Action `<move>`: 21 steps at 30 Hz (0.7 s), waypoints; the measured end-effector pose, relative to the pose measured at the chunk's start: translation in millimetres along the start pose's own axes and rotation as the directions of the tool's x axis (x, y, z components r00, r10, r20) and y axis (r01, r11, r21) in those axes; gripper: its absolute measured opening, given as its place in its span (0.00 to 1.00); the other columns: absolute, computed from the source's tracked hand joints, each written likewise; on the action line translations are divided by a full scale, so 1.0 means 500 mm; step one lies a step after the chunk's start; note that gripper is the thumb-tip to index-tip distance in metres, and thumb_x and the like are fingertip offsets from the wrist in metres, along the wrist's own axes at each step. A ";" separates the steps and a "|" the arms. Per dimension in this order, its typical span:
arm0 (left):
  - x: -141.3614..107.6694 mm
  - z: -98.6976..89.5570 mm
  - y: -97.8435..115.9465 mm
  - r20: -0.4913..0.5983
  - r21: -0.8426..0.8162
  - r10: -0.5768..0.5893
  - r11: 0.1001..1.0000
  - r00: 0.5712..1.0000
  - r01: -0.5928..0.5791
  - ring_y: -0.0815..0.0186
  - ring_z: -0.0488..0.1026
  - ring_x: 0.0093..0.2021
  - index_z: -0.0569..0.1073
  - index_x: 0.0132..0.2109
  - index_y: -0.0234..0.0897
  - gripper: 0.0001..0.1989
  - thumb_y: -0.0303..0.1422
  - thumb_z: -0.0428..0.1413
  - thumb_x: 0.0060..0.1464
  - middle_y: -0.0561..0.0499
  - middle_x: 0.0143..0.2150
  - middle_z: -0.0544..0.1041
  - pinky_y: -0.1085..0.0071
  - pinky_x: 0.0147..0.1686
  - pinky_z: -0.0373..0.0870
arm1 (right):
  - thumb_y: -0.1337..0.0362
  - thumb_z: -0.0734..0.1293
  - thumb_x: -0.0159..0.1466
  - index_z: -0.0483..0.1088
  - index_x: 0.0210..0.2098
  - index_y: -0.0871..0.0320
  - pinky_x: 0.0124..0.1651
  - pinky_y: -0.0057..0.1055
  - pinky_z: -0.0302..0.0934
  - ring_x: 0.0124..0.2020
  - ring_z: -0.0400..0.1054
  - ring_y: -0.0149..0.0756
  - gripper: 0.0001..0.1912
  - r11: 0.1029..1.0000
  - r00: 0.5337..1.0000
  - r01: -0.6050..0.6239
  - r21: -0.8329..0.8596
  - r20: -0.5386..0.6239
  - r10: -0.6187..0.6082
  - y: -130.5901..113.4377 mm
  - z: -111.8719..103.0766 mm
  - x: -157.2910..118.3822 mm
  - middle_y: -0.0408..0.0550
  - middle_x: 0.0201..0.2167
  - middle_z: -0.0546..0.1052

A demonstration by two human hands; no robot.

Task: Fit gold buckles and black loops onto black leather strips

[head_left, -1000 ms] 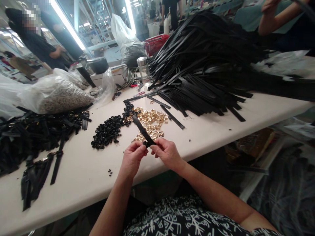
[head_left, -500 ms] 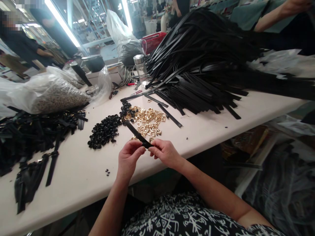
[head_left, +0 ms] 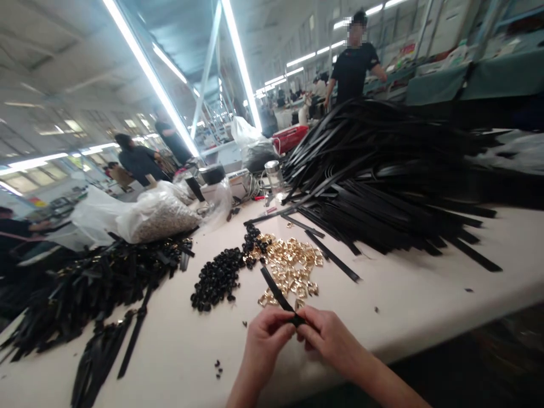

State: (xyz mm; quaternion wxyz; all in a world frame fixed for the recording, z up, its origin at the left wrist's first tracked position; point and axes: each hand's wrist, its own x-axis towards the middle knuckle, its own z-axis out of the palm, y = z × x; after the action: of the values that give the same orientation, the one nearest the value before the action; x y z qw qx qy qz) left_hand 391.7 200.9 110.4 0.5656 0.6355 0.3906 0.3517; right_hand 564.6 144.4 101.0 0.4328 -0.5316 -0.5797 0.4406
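Both hands meet over the near part of the table (head_left: 178, 340), pinching one black strap (head_left: 275, 288). My left hand (head_left: 268, 340) grips it from the left, with a free length rising up and to the left. My right hand (head_left: 329, 337) closes on the strap's lower end; the fingers hide what lies between them. Just beyond the hands spreads a heap of gold metal buckles (head_left: 293, 260). Left of these sits a pile of small black loops (head_left: 216, 277), partly mixed with the gold pieces.
Long black straps (head_left: 374, 170) are heaped at the right back. Straps with metal fittings (head_left: 97, 294) pile up on the left, beside a clear plastic bag (head_left: 165, 215) of small parts. A glass bottle (head_left: 274, 175) and a red basket (head_left: 291, 137) stand behind. A co-worker (head_left: 355, 62) stands beyond.
The camera has tilted up, bringing more of the hall and a standing co-worker into view. Both hands still pinch the strap, in nearly the same place over the table.
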 end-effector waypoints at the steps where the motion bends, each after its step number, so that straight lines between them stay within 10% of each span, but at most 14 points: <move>1: 0.005 0.001 -0.011 -0.008 0.045 0.045 0.998 0.999 -0.045 0.61 0.76 0.37 0.82 0.37 0.40 0.06 0.30 0.64 0.49 0.47 0.35 0.78 0.67 0.39 0.73 | 0.65 0.60 0.66 0.69 0.36 0.57 0.31 0.26 0.65 0.26 0.73 0.32 0.07 1.000 1.000 0.002 -0.002 0.017 -0.002 0.005 0.001 0.005 0.44 0.29 0.77; 7: 0.022 0.018 -0.050 -0.004 0.166 0.221 0.962 0.975 -0.217 0.62 0.76 0.34 0.82 0.36 0.40 0.09 0.25 0.62 0.47 0.48 0.33 0.78 0.70 0.36 0.72 | 0.63 0.57 0.68 0.71 0.41 0.58 0.38 0.30 0.68 0.34 0.75 0.38 0.13 0.997 0.998 0.047 -0.056 0.046 -0.044 0.006 -0.005 0.006 0.50 0.37 0.78; 14: 0.010 0.036 -0.042 -0.103 0.023 0.068 0.998 0.992 -0.066 0.62 0.76 0.34 0.76 0.35 0.37 0.03 0.26 0.61 0.50 0.50 0.32 0.78 0.69 0.36 0.73 | 0.66 0.59 0.66 0.71 0.52 0.57 0.44 0.32 0.68 0.37 0.74 0.39 0.18 0.992 0.989 0.124 0.027 0.078 -0.126 -0.018 -0.025 -0.002 0.49 0.38 0.78; 21: -0.009 0.028 -0.008 -0.089 0.257 0.204 0.950 0.975 -0.176 0.65 0.74 0.35 0.78 0.36 0.38 0.02 0.28 0.61 0.53 0.51 0.35 0.76 0.71 0.35 0.71 | 0.67 0.60 0.66 0.72 0.48 0.58 0.40 0.29 0.65 0.35 0.72 0.35 0.13 0.978 0.978 0.183 0.095 0.078 -0.191 -0.021 -0.028 -0.004 0.47 0.36 0.77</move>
State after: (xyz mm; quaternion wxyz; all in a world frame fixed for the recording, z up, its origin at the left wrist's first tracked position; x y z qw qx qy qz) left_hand 401.9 190.8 104.7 0.4221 0.7144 0.4001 0.3891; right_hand 575.8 142.5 114.6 0.4694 -0.4356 -0.6258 0.4453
